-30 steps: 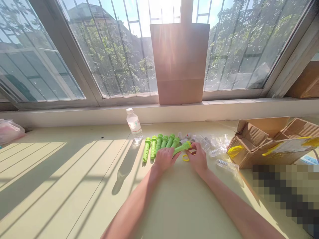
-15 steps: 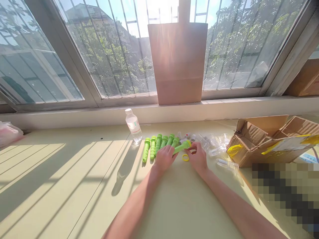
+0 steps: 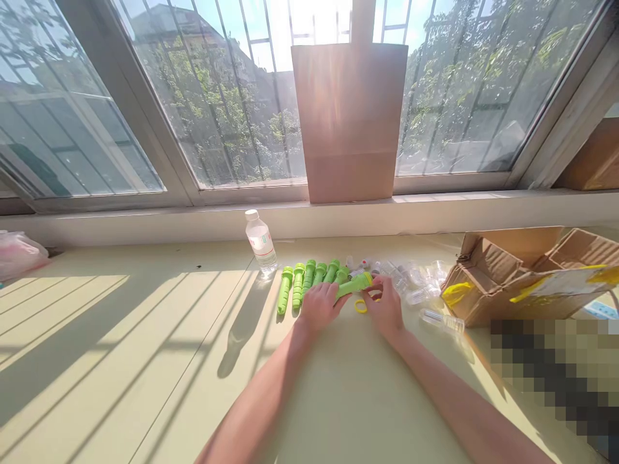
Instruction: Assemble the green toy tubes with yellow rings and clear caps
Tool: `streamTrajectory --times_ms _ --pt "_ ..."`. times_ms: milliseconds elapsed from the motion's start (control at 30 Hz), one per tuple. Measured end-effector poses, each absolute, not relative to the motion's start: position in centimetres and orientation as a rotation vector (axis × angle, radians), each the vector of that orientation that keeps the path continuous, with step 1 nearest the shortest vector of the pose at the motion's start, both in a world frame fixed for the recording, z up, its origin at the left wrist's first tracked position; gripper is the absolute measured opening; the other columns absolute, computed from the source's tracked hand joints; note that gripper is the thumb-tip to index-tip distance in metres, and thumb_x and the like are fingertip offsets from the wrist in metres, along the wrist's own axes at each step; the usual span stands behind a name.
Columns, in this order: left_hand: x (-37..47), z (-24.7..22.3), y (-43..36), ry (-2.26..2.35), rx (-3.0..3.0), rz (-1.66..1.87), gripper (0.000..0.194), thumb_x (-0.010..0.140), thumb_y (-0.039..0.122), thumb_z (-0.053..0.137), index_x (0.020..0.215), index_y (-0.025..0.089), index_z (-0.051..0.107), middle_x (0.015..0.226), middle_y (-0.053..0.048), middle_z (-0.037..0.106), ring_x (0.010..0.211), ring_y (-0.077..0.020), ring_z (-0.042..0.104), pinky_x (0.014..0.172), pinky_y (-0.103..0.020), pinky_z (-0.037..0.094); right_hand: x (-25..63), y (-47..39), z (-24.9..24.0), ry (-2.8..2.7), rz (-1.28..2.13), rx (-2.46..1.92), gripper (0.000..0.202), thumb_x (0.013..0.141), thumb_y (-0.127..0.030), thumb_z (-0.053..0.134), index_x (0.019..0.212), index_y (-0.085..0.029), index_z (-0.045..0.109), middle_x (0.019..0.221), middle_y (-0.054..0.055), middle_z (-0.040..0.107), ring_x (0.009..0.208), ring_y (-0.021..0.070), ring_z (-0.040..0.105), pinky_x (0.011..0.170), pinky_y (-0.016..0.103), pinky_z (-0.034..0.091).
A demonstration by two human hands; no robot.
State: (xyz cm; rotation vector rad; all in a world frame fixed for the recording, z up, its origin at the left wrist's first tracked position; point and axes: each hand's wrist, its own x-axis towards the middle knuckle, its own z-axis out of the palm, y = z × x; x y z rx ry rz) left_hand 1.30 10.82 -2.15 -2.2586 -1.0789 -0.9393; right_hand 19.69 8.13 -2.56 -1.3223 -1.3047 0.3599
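Observation:
My left hand (image 3: 320, 305) is closed around the narrow part of a green flashlight-shaped plastic tube (image 3: 352, 285), which lies slanted with its wide end up and to the right. At that wide end, rimmed in yellow, the fingers of my right hand (image 3: 385, 309) are pinched together. Whether they also hold a small part there is hidden. A loose yellow ring (image 3: 360, 306) lies on the table between both hands. Several similar green tubes (image 3: 296, 287) lie side by side in a row beyond and left of my left hand.
Clear plastic cups (image 3: 420, 280) are heaped right of my hands, one clear piece (image 3: 442, 320) nearer. An open cardboard box (image 3: 488, 296) stands at the right. A water bottle (image 3: 261, 243) stands behind the row's left end. A cardboard sheet (image 3: 351, 122) leans on the window.
Both hands keep nearly the same place and hold. The green tube has tilted slightly toward level at its wide end. The whole view has shifted a little.

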Motion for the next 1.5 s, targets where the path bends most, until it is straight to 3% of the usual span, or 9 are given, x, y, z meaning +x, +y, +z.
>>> streamTrajectory --times_ms 300,433,533,667,900,1167,1367,1500 --pt "1.35 -2.18 10.56 -1.2 -2.368 -0.856 0.035 0.098 0.048 0.05 0.083 0.02 0.063 0.063 -0.003 0.061 0.058 -0.0184 0.059 0.054 -0.03 0.033 19.61 8.08 -2.58 -1.33 0.336 -1.305 0.027 0.075 -0.042 0.059 0.093 -0.026 0.046 0.107 0.008 0.07 0.076 0.0217 0.07 0.06 0.038 0.058" --pt "1.34 -2.24 10.76 -1.303 -2.414 -0.772 0.035 0.096 0.052 0.052 0.093 0.02 0.066 0.063 -0.002 0.061 0.059 -0.0201 0.061 0.055 -0.03 0.036 19.65 8.06 -2.82 -1.342 0.341 -1.336 0.025 0.077 -0.04 0.059 0.094 -0.026 0.047 0.104 0.007 0.071 0.076 0.022 0.07 0.064 0.039 0.058" --pt "1.27 -2.27 10.87 -1.303 -2.41 -0.763 0.024 0.095 0.041 0.055 0.102 0.021 0.065 0.071 -0.004 0.065 0.064 -0.0211 0.063 0.057 -0.03 0.038 19.65 8.12 -2.86 -1.326 0.341 -1.346 0.026 0.077 -0.041 0.06 0.094 -0.026 0.048 0.1 0.007 0.071 0.075 0.0224 0.07 0.064 0.04 0.059" --pt "1.18 -2.19 10.82 -1.2 -2.38 -0.766 0.016 0.096 0.03 0.052 0.09 0.021 0.063 0.076 -0.006 0.066 0.07 -0.0213 0.063 0.059 -0.031 0.04 19.58 8.19 -2.78 -1.306 0.332 -1.337 0.027 0.077 -0.041 0.061 0.094 -0.026 0.047 0.1 0.007 0.071 0.074 0.022 0.07 0.061 0.039 0.058" --pt "1.45 -1.96 10.6 -1.149 -2.34 -0.821 0.026 0.1 0.039 0.047 0.095 0.02 0.065 0.073 -0.006 0.065 0.07 -0.0214 0.062 0.061 -0.032 0.039 19.55 8.0 -2.62 -1.311 0.333 -1.334 0.028 0.076 -0.04 0.061 0.092 -0.026 0.043 0.115 0.008 0.069 0.075 0.0192 0.069 0.059 0.035 0.057" --pt "1.61 -2.02 10.48 -1.155 -2.318 -0.838 0.035 0.1 0.046 0.045 0.085 0.02 0.063 0.068 -0.005 0.063 0.065 -0.0209 0.061 0.057 -0.032 0.037 19.35 7.9 -2.36 -1.301 0.333 -1.308 0.029 0.078 -0.046 0.061 0.09 -0.026 0.044 0.111 0.009 0.07 0.076 0.02 0.069 0.058 0.035 0.057" --pt "1.62 -1.79 10.3 -1.171 -2.335 -0.823 0.036 0.1 0.046 0.044 0.081 0.021 0.061 0.065 -0.005 0.062 0.064 -0.021 0.062 0.055 -0.032 0.037 19.41 7.98 -2.43 -1.303 0.312 -1.318 0.029 0.079 -0.049 0.061 0.092 -0.026 0.047 0.092 0.005 0.07 0.075 0.0223 0.07 0.059 0.037 0.058" --pt "1.65 -1.97 10.37 -1.185 -2.383 -0.811 0.037 0.1 0.047 0.043 0.082 0.021 0.061 0.063 -0.004 0.062 0.059 -0.0197 0.061 0.053 -0.032 0.036 19.4 7.92 -2.39 -1.314 0.309 -1.29 0.027 0.08 -0.047 0.06 0.09 -0.026 0.046 0.114 0.01 0.069 0.075 0.0205 0.069 0.057 0.036 0.058"
